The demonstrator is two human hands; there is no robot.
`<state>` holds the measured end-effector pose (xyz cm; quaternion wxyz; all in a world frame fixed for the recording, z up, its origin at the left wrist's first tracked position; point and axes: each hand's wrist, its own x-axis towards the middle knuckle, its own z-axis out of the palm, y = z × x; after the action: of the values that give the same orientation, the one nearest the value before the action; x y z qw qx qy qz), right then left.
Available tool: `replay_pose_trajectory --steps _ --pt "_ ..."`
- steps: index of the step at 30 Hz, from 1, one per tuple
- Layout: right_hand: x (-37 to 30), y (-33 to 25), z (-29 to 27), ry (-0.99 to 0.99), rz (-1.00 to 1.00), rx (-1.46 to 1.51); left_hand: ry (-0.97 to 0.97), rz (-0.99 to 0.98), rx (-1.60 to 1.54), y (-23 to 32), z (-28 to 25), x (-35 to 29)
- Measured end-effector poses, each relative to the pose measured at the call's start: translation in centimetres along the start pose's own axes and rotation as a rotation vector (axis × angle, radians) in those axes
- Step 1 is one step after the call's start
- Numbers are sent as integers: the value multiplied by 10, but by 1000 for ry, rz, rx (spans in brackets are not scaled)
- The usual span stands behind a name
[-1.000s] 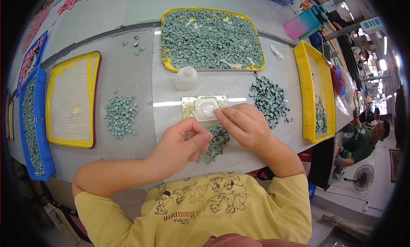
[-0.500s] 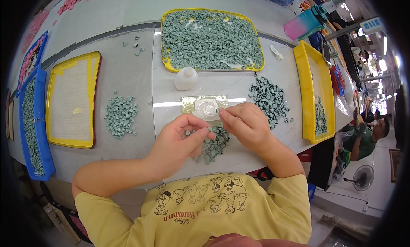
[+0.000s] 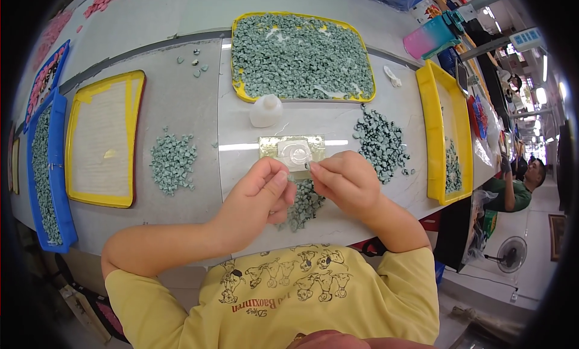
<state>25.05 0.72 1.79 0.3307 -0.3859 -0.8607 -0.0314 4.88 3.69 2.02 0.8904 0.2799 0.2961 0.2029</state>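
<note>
My right hand [image 3: 348, 181] is closed in a pinch on a small green piece [image 3: 307, 166], shaped like a little stone or cap. Across from it, my left hand [image 3: 260, 191] has thumb and forefinger pressed together; what lies between them, if anything, is too small to make out. Just beyond the fingertips, a round clear shallow dish [image 3: 295, 152] rests on a white pad on a yellowish, glittery block [image 3: 267, 146]. Partly hidden below my hands is a pile of the same green pieces [image 3: 306, 209]. A white squeeze bottle [image 3: 266, 112] stands behind the block.
A yellow-rimmed tray [image 3: 243, 91] full of green pieces lies at the back. Loose piles sit left [image 3: 173, 162] and right [image 3: 383, 142]. A yellow bin [image 3: 432, 138] stands right; a paper-lined tray [image 3: 102, 147] and blue bin [image 3: 60, 168] are left. Another person [image 3: 512, 189] works far right.
My left hand has risen slightly toward the block, and its fingers have drawn together. The right hand keeps its pinch, almost in place. The person at far right has shifted.
</note>
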Motion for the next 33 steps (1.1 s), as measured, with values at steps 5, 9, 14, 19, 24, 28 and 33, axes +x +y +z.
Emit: replay_pose_trajectory --steps 5,9,14,19,24,28,33 --pt "1 -10 4 139 69 239 -56 -43 12 -2 0 0" --pt "0 -12 4 117 -31 248 -61 -103 2 -3 3 -1" --pt "-2 -12 1 110 -65 201 -50 -141 45 -1 7 -2" --pt "-2 -11 -2 79 -141 123 -58 -110 75 -2 10 -4" --pt "-4 -10 0 96 -213 104 -50 -103 96 -3 13 -5" --pt "-2 -11 1 110 -211 139 -50 -20 215 -6 12 -7" --pt "-1 -13 6 135 20 393 -7 97 317 -2 15 -8"
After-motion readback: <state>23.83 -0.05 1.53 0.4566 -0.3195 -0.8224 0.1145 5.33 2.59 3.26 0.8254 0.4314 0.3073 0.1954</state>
